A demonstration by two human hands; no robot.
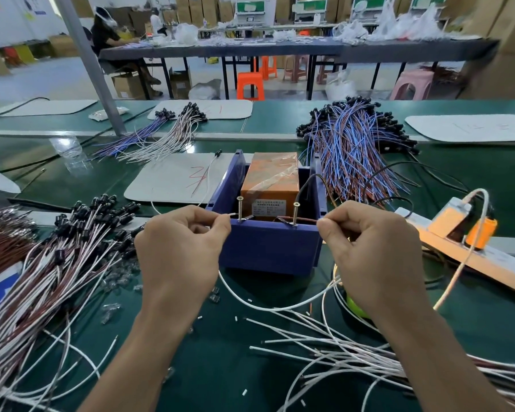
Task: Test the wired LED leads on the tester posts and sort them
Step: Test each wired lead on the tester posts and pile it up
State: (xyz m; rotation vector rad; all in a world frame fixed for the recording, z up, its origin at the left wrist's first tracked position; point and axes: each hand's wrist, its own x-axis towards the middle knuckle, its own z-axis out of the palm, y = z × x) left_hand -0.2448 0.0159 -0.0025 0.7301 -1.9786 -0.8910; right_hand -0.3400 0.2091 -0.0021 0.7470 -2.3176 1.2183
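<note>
Pinching a thin white lead end (231, 215), the left hand (182, 251) holds it at the left screw post (239, 209) — a shiny, ridged metal pin. The right hand (369, 251) pinches a brown lead end (305, 221) at the right screw post (295, 214). These 2 posts stand on the near edge of a blue plastic box (268, 248) holding an orange taped block (269, 179). Tangled wire piles (57, 263) crowd the green mat (220, 352) left and right — a small open patch lies between the arms.

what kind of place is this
Most likely an electronics assembly workshop or small factory: heaps of wired LED leads on a green bench, a blue tester box with two screw posts, and stacked cartons behind long worktables.
</note>
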